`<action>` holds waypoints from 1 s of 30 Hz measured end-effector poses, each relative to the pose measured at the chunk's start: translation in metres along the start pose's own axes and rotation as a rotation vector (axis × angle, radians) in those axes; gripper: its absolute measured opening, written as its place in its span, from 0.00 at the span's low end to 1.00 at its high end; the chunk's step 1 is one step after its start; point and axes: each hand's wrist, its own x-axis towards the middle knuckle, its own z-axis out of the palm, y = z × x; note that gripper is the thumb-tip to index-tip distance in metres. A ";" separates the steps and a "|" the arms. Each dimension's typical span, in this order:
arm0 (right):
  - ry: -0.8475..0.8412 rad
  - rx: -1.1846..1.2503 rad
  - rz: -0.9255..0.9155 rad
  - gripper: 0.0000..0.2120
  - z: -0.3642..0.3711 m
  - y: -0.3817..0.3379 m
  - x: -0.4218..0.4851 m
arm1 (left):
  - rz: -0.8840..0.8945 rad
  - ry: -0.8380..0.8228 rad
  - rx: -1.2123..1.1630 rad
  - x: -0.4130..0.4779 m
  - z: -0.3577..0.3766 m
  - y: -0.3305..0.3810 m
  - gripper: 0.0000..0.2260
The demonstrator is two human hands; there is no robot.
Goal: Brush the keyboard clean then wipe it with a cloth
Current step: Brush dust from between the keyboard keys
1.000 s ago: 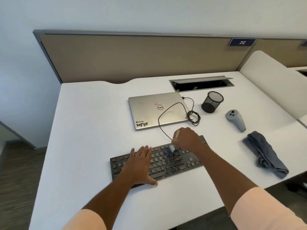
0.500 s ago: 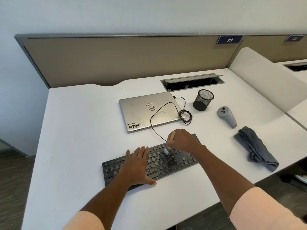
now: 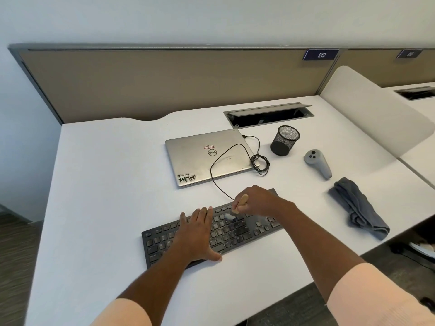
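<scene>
keyboard (image 3: pixel 160 243): black, lower middle of the frame, lying at an angle on the white desk (image 3: pixel 106 184).
left hand (image 3: pixel 196 231): flat on the keys, fingers straight, holding nothing.
right hand (image 3: pixel 259 200): curled round a wooden-handled brush (image 3: pixel 241 202), bristles down on the keys.
cloth (image 3: pixel 357 207): grey, crumpled, at the right, apart from the keyboard.

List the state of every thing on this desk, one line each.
Keyboard: flat on the desk, under both hands.
Brush: gripped by the right hand, bristles on the keys.
Left hand: flat, pressing on the keyboard.
Laptop: lid closed.
Cloth: crumpled, untouched.
Mesh pen cup: upright.
Controller: lying down.
Cable hatch: lid open.
</scene>
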 end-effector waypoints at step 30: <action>0.122 0.082 0.148 0.06 -0.006 0.030 -0.006 | -0.028 -0.036 -0.020 0.000 -0.004 0.002 0.63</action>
